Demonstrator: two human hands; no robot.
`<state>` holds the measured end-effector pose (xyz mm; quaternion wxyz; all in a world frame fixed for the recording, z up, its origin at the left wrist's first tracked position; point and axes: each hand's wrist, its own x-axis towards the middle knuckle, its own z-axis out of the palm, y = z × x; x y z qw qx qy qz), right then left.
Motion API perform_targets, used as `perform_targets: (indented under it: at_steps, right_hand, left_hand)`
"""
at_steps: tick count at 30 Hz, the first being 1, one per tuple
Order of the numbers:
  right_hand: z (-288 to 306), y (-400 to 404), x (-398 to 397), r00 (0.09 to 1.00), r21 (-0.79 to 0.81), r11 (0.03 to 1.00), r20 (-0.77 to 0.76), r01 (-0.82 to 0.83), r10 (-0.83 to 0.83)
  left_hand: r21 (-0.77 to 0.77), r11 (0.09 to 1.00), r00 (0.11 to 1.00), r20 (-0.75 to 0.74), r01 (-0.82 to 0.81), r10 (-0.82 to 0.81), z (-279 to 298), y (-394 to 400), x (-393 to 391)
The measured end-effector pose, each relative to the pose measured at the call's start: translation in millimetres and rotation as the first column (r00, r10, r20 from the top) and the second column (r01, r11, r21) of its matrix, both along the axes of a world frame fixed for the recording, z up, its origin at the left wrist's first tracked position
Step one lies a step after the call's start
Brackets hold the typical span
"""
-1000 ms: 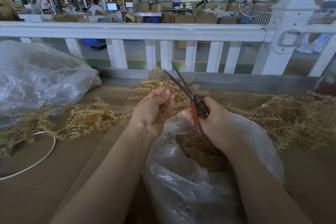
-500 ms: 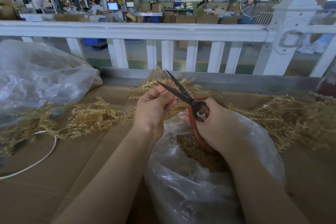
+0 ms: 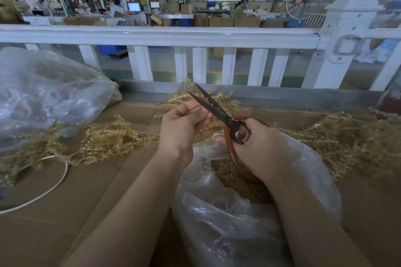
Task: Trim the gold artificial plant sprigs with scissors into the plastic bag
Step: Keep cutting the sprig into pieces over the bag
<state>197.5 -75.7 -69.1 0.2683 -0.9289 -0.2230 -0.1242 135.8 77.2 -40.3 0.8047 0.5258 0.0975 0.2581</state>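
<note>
Red-handled scissors [image 3: 219,112] gape above the trimmings-filled plastic bag [image 3: 227,212].

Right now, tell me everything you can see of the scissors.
The scissors have two dark, narrow metal blades, slightly parted, tips pointing up and away toward the white railing. Their large loop handles are reddish-orange. The right hand grips the handles, fingers curled through a loop. The blades reach beside the left hand's fingertips, which pinch something too small to identify. They are held in the air above the open plastic bag of gold trimmings.

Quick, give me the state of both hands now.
Left hand: fingers curled, pinching something thin; what it is cannot be told.
Right hand: gripping the scissors, blades open.
</note>
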Motion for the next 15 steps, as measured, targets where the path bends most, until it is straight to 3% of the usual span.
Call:
perform_targets:
  at_steps: [15]
  right_hand:
    - [1.0, -2.8, -2.3, 0.999, 0.024, 1.0, 0.032, -0.002, 0.001]
  left_hand:
    - [0.221, 0.975, 1.0, -0.008, 0.001, 0.001, -1.8, 4.3, -1.6]
